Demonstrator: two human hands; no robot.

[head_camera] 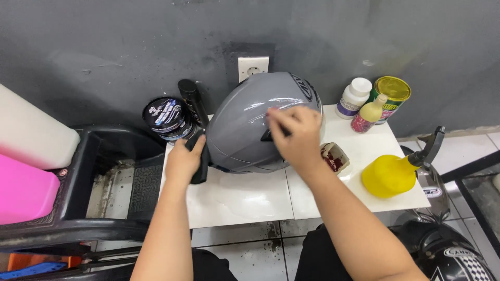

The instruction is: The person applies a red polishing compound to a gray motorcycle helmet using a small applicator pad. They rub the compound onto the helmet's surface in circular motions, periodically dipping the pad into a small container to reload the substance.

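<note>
- Helmet (245, 130): grey, full-face, lying tilted on the white tiled bench (234, 200), near the back edge. The wall socket (253, 66) is at its 12 o'clock.
- My left hand (183, 158): at the helmet's 9 o'clock, fingers closed around a black pad (200, 161) at the lower rim. Grip clamped on it, bracing the shell.
- My right hand (297, 136): on the clear visor at the helmet's 3 o'clock, fingers drawn together and pressed to the surface. I cannot tell whether they pinch something small; a dark bit shows under the palm.
- Handling, my judgement: the shell looks stiff and glossy, so slippery under a bare palm. It is rounded, so it will likely roll on the tile unless braced. Moderate weight, probably, for one hand.
- The visor looks thin and easy to scratch or smudge; light pressure only there.
- Best hold, I judge: the lower rim or chin opening, where fingers can hook an edge, not the smooth dome.
- Around it: black round tin (167, 117) and dark cylinder at 10 o'clock; white bottle (354, 96), small yellow bottle (369, 113) and green can (391, 96) at 2 o'clock; small open pot (334, 156) just beside my right wrist; yellow spray bottle (390, 174) at 4 o'clock.
</note>
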